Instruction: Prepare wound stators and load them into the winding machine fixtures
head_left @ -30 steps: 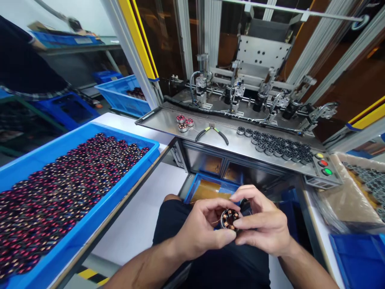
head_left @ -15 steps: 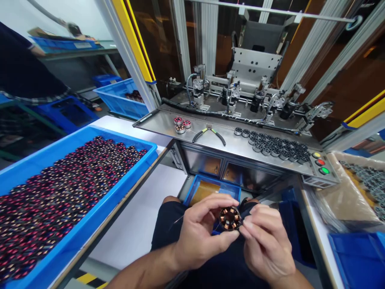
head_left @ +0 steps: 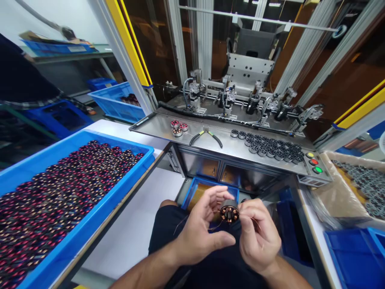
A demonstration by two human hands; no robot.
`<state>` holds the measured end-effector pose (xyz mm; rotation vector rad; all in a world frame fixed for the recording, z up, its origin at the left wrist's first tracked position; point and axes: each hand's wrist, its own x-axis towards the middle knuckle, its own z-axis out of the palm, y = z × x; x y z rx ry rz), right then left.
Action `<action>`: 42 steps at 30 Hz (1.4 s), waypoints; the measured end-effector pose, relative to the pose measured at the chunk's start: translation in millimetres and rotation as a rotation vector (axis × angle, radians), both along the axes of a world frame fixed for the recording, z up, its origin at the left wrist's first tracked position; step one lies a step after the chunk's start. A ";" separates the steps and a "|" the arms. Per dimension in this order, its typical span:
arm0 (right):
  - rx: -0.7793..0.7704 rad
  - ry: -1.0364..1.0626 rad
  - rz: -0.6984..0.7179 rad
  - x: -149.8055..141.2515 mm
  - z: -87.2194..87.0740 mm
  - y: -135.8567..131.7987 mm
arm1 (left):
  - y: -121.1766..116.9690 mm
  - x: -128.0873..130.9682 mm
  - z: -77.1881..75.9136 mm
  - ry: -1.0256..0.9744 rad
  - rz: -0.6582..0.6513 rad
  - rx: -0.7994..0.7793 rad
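Observation:
A copper-wound motor stator (head_left: 229, 212) is between my hands above my lap, tilted so that its dark outer side shows along with the windings. Around its left side is my left hand (head_left: 207, 224), fingers spread behind it and thumb stretched out below, apart from it. Whether those fingers touch the stator's back is hidden. At the stator's right edge my right hand (head_left: 258, 235) pinches the thin copper wire (head_left: 255, 220), thumb against fingers. Other loose wire ends trail on the left, near my left palm.
To the left stands a blue tray (head_left: 150, 154) full of wound stators. On the metal ledge lie several wound stators (head_left: 177, 131), cutting pliers (head_left: 206, 134) and rows of dark stator cores (head_left: 270, 146). Push buttons (head_left: 314, 162) and a lined box (head_left: 337, 192) are right. A person (head_left: 27, 76) is far left.
The stator has tipped, showing more of its outer side. My left fingers and thumb have spread away from it. My right hand has shifted slightly left, and wire now shows past its fingers.

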<state>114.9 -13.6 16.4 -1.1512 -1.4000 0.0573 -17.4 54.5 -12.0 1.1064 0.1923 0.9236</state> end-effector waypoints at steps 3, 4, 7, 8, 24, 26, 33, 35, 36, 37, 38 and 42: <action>-0.012 -0.056 0.022 8.0 3.1 1.0 | 10.7 -4.5 -2.3 0.027 -0.242 -0.006; -0.022 -0.073 0.028 9.5 4.7 0.9 | 13.1 -4.6 -2.4 0.012 -0.291 -0.013; -0.056 -0.125 0.034 12.0 9.7 -0.4 | 15.1 -1.9 -2.7 -0.024 -0.290 -0.053; -0.064 -0.141 0.028 12.6 11.1 -1.0 | 14.5 -0.6 -3.3 -0.026 -0.278 -0.069; -0.157 -0.102 0.083 19.4 24.2 -2.4 | 3.6 0.8 4.1 -0.335 -0.149 -0.232; -0.123 -0.176 0.137 22.8 24.8 -4.1 | 2.7 2.3 5.7 -0.302 -0.145 -0.280; -0.054 -0.404 0.113 32.4 26.6 -9.4 | 2.5 9.4 -3.5 -0.130 -0.487 -0.285; -0.055 -0.374 0.074 30.5 24.6 -10.6 | 1.1 10.2 -4.2 -0.147 -0.440 -0.270; -0.067 -0.340 0.053 28.5 23.1 -10.9 | 0.0 10.4 -3.9 -0.160 -0.413 -0.261; -0.080 -0.295 0.033 26.0 21.4 -11.0 | -1.1 10.6 -3.5 -0.174 -0.383 -0.248; -0.096 -0.239 0.014 23.2 19.7 -11.0 | -2.3 10.8 -3.0 -0.184 -0.348 -0.227; -0.197 0.092 0.000 12.7 12.0 -9.6 | -5.4 10.6 -4.7 -0.132 -0.069 0.015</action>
